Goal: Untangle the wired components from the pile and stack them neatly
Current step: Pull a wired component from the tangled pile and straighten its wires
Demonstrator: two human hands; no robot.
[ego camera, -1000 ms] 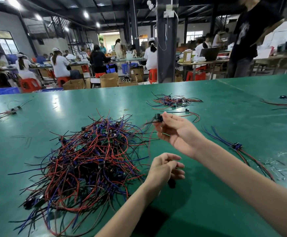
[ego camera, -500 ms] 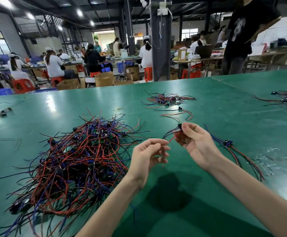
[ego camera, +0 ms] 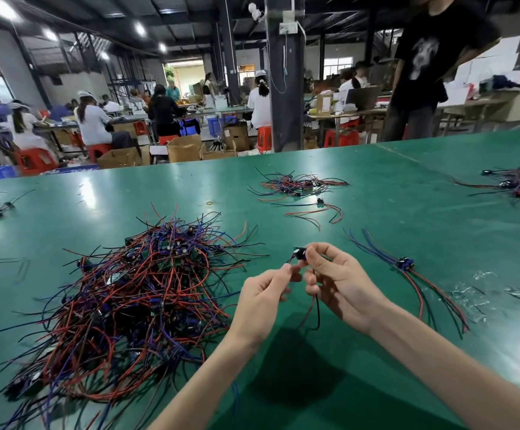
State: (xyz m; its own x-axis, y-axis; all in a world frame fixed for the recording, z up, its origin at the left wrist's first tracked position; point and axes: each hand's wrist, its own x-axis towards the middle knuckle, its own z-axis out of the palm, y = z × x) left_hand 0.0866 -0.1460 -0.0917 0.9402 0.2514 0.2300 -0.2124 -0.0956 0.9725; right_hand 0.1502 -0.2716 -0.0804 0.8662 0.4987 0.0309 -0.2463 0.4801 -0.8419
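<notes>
Right hand [ego camera: 339, 280] pinching a small black component [ego camera: 299, 253], left hand [ego camera: 265, 294] pinching its wire, tangled pile [ego camera: 134, 293] just left, sorted bundle [ego camera: 406, 264] right, green table [ego camera: 407, 200].

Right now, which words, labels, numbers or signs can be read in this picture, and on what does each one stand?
None can be read.
Black T-shirt: white graphic, no letters visible.
Cardboard box on a far desk: pale label, too blurred.
White sheets at far right: too blurred.
Wired component in the right hand: no marking shows.
</notes>
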